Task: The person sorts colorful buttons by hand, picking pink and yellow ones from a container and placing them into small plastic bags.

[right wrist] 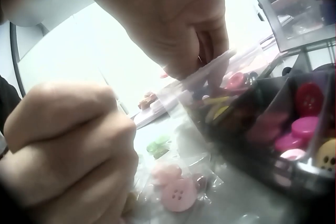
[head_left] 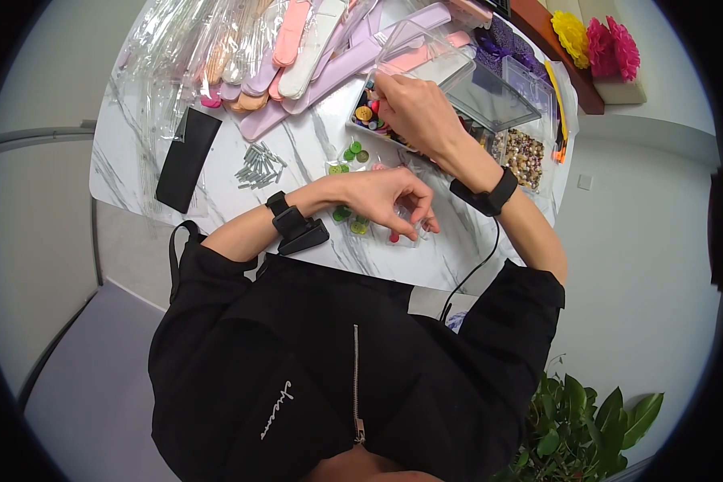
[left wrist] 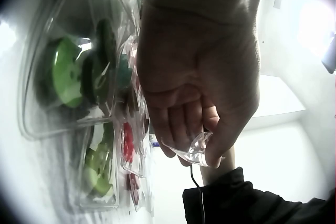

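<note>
A left hand (left wrist: 199, 85) pinches a piece of clear plastic (left wrist: 195, 154) between five and six o'clock, with bagged green buttons (left wrist: 67, 73) at nine and a black sleeve (left wrist: 218, 200) at five.

The white tabletop with grey marble veining (head_left: 120, 157) carries crinkled clear plastic wrappers (head_left: 161, 72) at far left. Beside these lies a heap of flat, round-ended lavender, pink and white strips (head_left: 367, 62). Nearer are a flat black rectangular piece (head_left: 188, 161), short silver metal rods (head_left: 260, 165) in a loose pile, clear plastic bags of green buttons (head_left: 354, 152) and, at right, a transparent compartmented plastic box (head_left: 377, 135).
</note>
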Demonstrator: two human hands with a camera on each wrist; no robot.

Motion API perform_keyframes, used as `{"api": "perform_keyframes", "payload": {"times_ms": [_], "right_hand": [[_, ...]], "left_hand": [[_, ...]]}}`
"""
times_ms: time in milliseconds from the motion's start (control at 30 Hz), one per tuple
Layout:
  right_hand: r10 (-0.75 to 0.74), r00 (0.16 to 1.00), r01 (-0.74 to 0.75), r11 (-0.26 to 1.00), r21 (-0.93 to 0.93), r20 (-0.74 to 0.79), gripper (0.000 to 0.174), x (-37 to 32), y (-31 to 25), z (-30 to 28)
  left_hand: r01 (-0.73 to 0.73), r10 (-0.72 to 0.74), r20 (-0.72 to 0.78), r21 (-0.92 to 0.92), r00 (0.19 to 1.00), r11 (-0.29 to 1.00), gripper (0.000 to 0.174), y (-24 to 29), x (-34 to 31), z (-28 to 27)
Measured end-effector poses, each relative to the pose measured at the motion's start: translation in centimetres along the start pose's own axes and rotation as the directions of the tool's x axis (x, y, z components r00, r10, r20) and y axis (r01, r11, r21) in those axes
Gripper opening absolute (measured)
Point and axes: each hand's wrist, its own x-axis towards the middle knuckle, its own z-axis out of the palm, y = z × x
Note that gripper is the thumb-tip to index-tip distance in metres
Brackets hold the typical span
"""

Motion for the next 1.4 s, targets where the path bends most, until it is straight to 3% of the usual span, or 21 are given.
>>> {"api": "perform_keyframes", "payload": {"times_ms": [100, 200, 467, 1033, 1167, 1267, 1300, 1400], "right_hand": [[0.044, 0.999, -0.044, 0.999, 0.016, 0.025, 0.010, 0.2, 0.2, -0.1], [0.034, 0.990, -0.018, 0.993, -0.118, 0.140, 0.010, 0.3, -0.2, -0.2], [0.019, 0.978, 0.014, 0.987, -0.157, 0.206, 0.009, 0.9, -0.1, 0.2], [0.029, 0.981, 0.004, 0.985, -0.173, 0.190, 0.010, 0.8, -0.3, 0.3], [0.001, 0.988, 0.009, 0.998, -0.067, 0.155, 0.010, 0.6, 0.4, -0.3], [0.000, 0.999, 0.008, 0.988, 0.153, -0.051, 0.011, -0.3, 0.5, -1.9], [0.001, 0.999, 0.007, 0.988, 0.155, -0.050, 0.011, -0.7, 0.6, -2.4], [0.386, 0.908, -0.413, 0.750, 0.516, 0.165, 0.014, -1.7, 0.9, -3.8]], "left_hand": [[0.003, -0.003, 0.005, -0.006, 1.000, 1.000, 0.021, -0.2, 0.0, 0.0], [-0.012, 0.012, 0.004, -0.005, 1.000, 1.000, 0.021, -0.4, 0.1, 0.0], [-0.006, 0.005, 0.015, 0.012, 1.000, 1.000, 0.021, -0.6, 0.1, 0.0], [0.021, -0.020, 0.027, -0.016, 0.999, 1.000, 0.021, -0.5, 0.1, 0.1], [0.008, -0.008, 0.031, 0.012, 0.999, 1.000, 0.021, -0.4, 0.2, -0.1], [-0.005, 0.004, 0.032, 0.033, 0.999, 0.999, 0.021, -0.4, 0.1, -0.1], [0.002, -0.002, 0.026, 0.023, 1.000, 1.000, 0.021, -0.3, 0.0, -0.1], [0.012, -0.012, 0.018, 0.003, 1.000, 1.000, 0.021, 0.1, 0.1, 0.0]]}}
